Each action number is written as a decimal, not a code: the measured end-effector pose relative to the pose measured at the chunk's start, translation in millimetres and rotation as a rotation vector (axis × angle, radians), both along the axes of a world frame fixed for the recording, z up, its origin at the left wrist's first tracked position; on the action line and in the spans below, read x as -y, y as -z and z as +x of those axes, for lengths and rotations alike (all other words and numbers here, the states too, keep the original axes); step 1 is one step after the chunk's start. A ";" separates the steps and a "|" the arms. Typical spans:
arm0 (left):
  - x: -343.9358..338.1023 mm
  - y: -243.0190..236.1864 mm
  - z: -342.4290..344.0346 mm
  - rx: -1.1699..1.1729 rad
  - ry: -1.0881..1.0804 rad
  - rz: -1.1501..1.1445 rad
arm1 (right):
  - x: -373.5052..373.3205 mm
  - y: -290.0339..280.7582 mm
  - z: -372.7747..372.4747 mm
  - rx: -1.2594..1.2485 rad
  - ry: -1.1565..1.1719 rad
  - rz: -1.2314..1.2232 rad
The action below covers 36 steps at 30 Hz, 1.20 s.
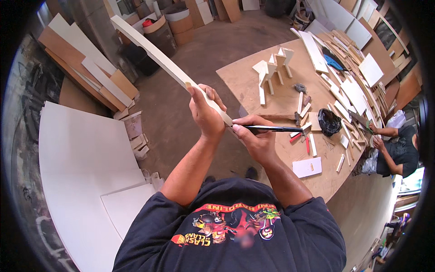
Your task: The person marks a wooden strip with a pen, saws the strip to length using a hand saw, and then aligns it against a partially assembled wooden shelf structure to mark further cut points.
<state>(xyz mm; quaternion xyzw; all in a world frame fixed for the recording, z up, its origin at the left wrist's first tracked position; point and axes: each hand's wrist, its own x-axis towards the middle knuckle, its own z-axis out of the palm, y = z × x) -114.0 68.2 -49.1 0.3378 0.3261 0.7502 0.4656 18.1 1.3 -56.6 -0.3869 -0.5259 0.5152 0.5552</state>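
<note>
A long pale wooden strip [158, 54] slants from the upper left down to my hands, raised above the floor. Around its lower part my left hand [207, 111] is closed, with the thumb up along the wood. My right hand [257, 139] pinches a slim black pen-like tool [278, 128] at the strip's lower end. One end of that tool points right, over the table; its tip between my fingers is too small to make out. Just beyond my right hand, a hammer [276, 118] lies on the wooden table [240, 84].
On the table stand pale zigzag wooden pieces [272, 70], red-handled pliers [301, 138], a black plastic bag [329, 121] and a white card [306, 167]. Offcuts [344, 97] pile up at right, where a co-worker [398, 147] holds a saw. White panels [86, 149] lean at left.
</note>
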 end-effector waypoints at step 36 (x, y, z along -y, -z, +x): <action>-18.7 16.3 50.2 -0.031 0.086 -0.039 | -2.9 21.1 35.1 -0.047 0.185 -0.038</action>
